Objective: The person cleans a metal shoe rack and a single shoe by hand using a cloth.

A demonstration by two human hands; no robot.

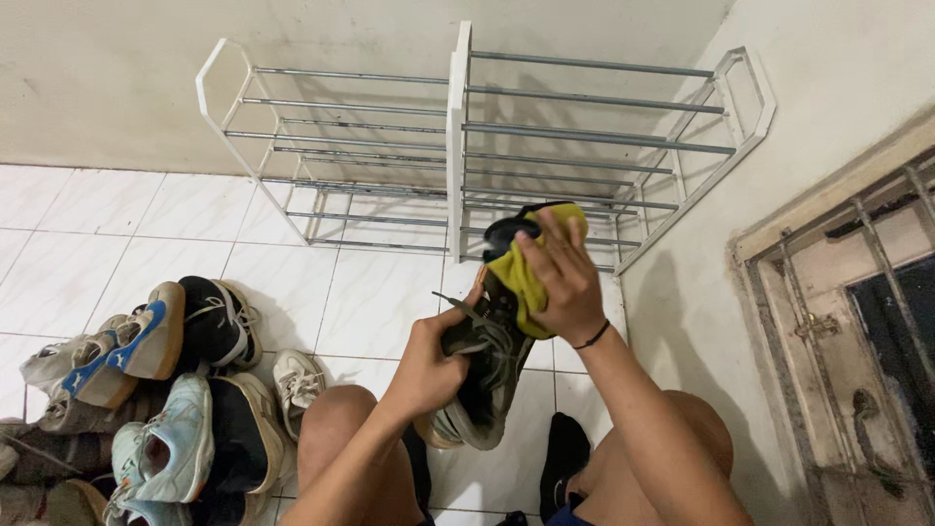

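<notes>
My left hand [429, 365] grips a dark sneaker [487, 365] by its heel end, holding it up above my knees with the toe pointing away from me. My right hand [560, 278] presses a yellow cloth [521, 268] against the toe of the sneaker, fingers wrapped over the cloth. A thin black band sits on my right wrist.
A white metal shoe rack [458, 146] with bare rails stands against the wall ahead. A pile of shoes [156, 390] lies on the tiled floor at the left. A barred door [857, 321] is at the right. A black sock or shoe [565, 453] lies between my legs.
</notes>
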